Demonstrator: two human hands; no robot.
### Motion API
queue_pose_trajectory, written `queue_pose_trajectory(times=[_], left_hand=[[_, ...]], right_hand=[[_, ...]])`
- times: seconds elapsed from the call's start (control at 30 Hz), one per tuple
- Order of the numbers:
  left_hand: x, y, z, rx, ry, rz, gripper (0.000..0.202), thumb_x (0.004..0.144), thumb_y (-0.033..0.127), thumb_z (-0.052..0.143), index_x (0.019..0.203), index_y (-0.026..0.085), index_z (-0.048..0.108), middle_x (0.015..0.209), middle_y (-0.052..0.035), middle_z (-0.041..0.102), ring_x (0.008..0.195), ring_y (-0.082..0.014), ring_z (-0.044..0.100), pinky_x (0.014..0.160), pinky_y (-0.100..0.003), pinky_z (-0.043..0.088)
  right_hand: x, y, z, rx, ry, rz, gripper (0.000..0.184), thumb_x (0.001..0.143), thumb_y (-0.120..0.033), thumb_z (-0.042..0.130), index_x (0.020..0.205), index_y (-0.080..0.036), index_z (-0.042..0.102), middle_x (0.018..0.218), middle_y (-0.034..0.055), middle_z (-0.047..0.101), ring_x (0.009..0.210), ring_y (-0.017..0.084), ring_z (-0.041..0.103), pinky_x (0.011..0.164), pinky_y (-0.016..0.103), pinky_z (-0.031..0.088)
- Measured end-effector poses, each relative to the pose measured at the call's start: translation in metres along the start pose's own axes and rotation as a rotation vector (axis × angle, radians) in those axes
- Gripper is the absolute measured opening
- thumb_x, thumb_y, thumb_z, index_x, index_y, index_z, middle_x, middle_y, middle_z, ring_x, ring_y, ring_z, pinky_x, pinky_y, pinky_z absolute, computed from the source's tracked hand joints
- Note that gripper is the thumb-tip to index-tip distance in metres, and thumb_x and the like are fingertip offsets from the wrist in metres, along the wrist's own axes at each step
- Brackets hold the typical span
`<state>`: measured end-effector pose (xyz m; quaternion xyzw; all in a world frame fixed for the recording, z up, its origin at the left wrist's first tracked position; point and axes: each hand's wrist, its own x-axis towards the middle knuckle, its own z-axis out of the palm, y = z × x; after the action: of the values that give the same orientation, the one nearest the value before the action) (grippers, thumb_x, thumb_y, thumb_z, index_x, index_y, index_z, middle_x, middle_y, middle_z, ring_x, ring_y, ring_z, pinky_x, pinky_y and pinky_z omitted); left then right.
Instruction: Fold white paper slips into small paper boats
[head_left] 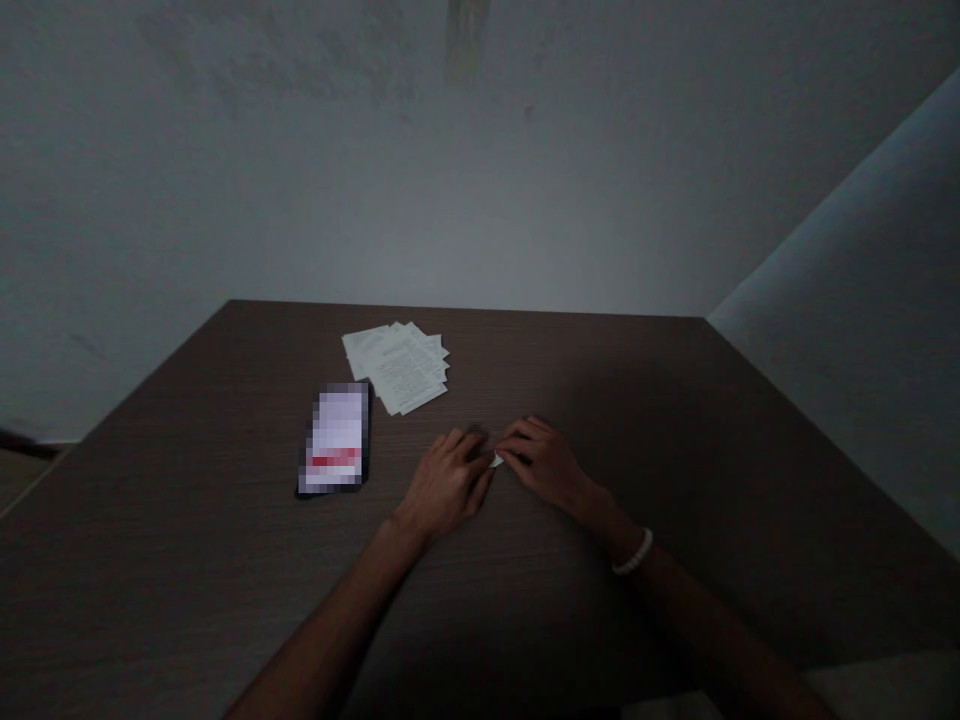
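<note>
Small white scrap [496, 460] mostly covered by my left hand [446, 485] and right hand [544, 462], phone screen [335, 438] blurred into blocks, print on paper sheets [401, 365] too small to read, my forearms cut by lower edge.

We read the table [675, 420] as dark wood grain, matt and finely lined. The stacked sheets [401, 365] and the paper scrap [496, 461] are matt white paper. The phone [335, 440] has a glossy screen, the bracelet [634, 554] smooth pale beads.

Phone [335, 440] lies flat on dark counter [675, 420]. Loose stack of printed papers [399, 365] just behind it. Grey wall [480, 180] beyond.
</note>
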<state>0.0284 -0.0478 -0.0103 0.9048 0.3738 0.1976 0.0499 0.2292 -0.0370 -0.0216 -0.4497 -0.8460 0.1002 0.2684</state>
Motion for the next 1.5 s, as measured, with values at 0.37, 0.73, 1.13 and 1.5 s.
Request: queue_pose_trajectory(times=[0.37,0.73,1.13,1.5], left_hand=[[-0.013,0.009,-0.007,0.072,-0.043,-0.002,0.022,0.092,0.026,0.046,0.096,0.016,0.066,0.091,-0.0099,0.056,0.090,-0.0243,0.048,0.076,-0.038,0.041],[-0.028,0.014,-0.007,0.015,-0.008,-0.008,0.023,0.091,0.025,0.047,0.097,0.017,0.068,0.088,-0.0096,0.057,0.086,-0.0224,0.050,0.072,-0.036,0.044],[-0.010,-0.008,0.013,-0.150,0.111,-0.111,0.019,0.089,0.018,0.051,0.106,0.015,0.060,0.107,-0.0106,0.062,0.100,-0.0229,0.056,0.090,-0.039,0.048],[0.019,-0.020,0.022,-0.282,0.200,-0.237,0.011,0.086,0.016,0.055,0.090,0.015,0.065,0.089,-0.0067,0.068,0.085,-0.0198,0.062,0.079,-0.033,0.049]], right_hand=[[0.002,-0.006,0.003,0.000,0.006,0.064,0.015,0.091,-0.022,0.057,0.084,-0.021,0.070,0.088,0.0049,0.064,0.087,0.018,0.055,0.082,0.033,0.043],[0.001,-0.002,0.006,0.044,0.040,0.100,0.013,0.090,-0.024,0.060,0.086,-0.022,0.072,0.089,0.0042,0.066,0.086,0.017,0.057,0.080,0.031,0.043],[-0.007,0.005,-0.006,0.173,0.021,0.073,0.017,0.079,-0.023,0.071,0.095,-0.020,0.071,0.089,0.0036,0.068,0.087,0.017,0.059,0.082,0.032,0.044],[0.007,0.002,0.001,0.206,0.069,0.231,0.013,0.085,-0.017,0.061,0.090,-0.021,0.073,0.085,0.0026,0.070,0.077,0.014,0.062,0.072,0.025,0.044]])
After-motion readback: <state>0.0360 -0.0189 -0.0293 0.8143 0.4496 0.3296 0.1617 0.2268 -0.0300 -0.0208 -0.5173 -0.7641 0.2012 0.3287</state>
